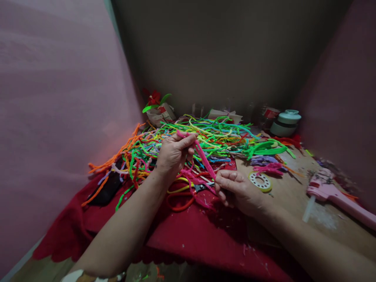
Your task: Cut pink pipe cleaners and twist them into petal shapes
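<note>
Cloth-covered bench (188,239): one. Multicoloured fuzzy stems (223,137): heaped beyond the hands. Scissors (200,187): lying beneath, best kept clear of. Left hand (173,152): fingers pinching the pink stem (205,159) high. Right hand (235,190): fingers pinching it lower. Pink stem: slanting between both hands; light, even tension advisable, pile uncrushed.

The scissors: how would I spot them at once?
Start at the dark-red cloth at the front. On it, seen below the pink pipe cleaner that the left hand and right hand hold, lie the scissors. One yellow and one red handle loop set them apart from the heap of pipe cleaners.
</note>
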`<state>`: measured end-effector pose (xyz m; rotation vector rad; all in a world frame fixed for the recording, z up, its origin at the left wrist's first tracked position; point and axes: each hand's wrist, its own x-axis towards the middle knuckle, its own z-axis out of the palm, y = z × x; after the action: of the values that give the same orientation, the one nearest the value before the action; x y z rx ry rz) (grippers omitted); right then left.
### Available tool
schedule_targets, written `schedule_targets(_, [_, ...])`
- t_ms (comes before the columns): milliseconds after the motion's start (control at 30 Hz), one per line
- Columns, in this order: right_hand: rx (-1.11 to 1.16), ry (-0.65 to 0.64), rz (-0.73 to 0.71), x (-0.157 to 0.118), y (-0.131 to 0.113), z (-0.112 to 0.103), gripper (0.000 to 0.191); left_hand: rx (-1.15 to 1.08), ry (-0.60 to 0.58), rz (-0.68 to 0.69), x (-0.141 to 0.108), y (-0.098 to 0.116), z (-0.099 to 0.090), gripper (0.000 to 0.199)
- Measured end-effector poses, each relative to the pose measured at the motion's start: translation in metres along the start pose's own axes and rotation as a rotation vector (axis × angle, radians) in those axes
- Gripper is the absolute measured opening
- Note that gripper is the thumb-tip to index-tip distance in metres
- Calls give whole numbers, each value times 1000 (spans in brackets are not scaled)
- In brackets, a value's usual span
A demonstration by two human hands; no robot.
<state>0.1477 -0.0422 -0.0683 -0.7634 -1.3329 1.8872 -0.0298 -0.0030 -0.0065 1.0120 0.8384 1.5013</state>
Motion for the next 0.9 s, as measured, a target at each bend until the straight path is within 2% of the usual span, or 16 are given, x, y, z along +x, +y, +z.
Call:
schedule_targets(133, [-85, 22, -45, 0, 0, 1, 30, 130, 93, 68, -1, -2, 0, 17])
schedule_targets(233, [-116, 46, -33, 1, 0, 0, 30, 183, 118, 79, 0, -2, -2, 18])
schedule_targets(333, [-112, 80, -25, 1, 0, 1, 30, 100, 29, 3, 2, -1, -4, 20])
schedule_targets(433, [-81, 123, -32, 2, 0, 2, 30, 78, -103, -130, 0, -3, -3, 31])
schedule_targets(533, [-31, 141, -47, 3, 0, 2, 29, 198, -274, -285, -7, -9, 1, 27])
schedule_targets(600, [-10, 149, -52, 3, 0, 0, 29, 300, -383, -334, -12, -14, 4, 19])
schedule_targets(700, [22, 136, -50, 4, 0, -3, 28, 377, -394, -326, -18, -19, 8, 19])
schedule_targets(767, [75, 96, -50, 5, 0, -4, 27, 376, -362, -331, -18, -20, 9, 19])
schedule_targets(900, [188, 81, -62, 6, -2, -6, 24, 371, -391, -342, -19, -22, 9, 21])
